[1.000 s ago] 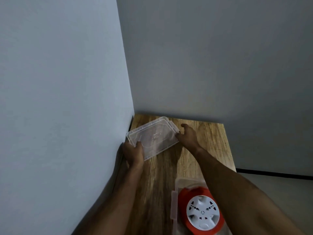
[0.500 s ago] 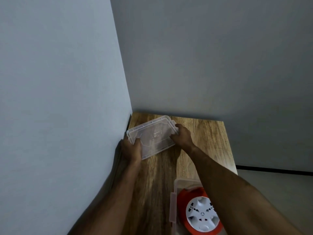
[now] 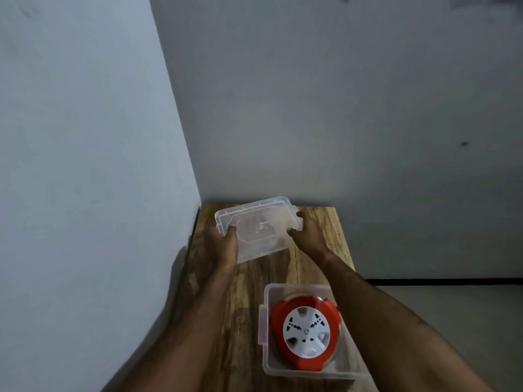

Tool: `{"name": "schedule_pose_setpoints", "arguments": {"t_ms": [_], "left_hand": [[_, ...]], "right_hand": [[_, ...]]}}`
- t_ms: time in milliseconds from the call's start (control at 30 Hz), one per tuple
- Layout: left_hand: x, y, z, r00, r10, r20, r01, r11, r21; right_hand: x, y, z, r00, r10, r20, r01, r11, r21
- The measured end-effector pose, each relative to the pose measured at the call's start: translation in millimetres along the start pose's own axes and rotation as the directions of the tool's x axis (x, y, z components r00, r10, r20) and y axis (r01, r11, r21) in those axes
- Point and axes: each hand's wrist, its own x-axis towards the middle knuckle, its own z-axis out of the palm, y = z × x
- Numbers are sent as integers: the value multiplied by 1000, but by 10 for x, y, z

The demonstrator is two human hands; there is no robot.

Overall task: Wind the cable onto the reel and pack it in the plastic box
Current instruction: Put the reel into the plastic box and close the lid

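Mostly wood table [image 3: 249,306]; grey walls [image 3: 311,108] in corner.

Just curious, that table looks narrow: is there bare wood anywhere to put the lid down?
Yes: a bare strip of table lies between the lid and the plastic box, running down the box's left. The reel fills the box.

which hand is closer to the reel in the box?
Right. The right hand holds the lid's right edge, above the reel; the left hand grips its left edge, farther off.
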Motion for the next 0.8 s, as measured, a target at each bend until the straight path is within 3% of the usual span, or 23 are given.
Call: {"name": "schedule_pose_setpoints", "arguments": {"t_ms": [300, 433, 800], "left_hand": [[-548, 256, 193, 987, 109, 120, -94, 988, -125], [-733, 248, 258, 980, 125, 156, -98, 981, -166], [-1018, 87, 273, 953, 200, 229, -145, 961, -236]], "right_hand": [[-480, 276, -647, 992, 60, -110, -54, 997, 61], [-661, 407, -839, 984, 97, -147, -70, 982, 176], [-916, 723, -977, 962, 149, -229, -73, 948, 309]]}}
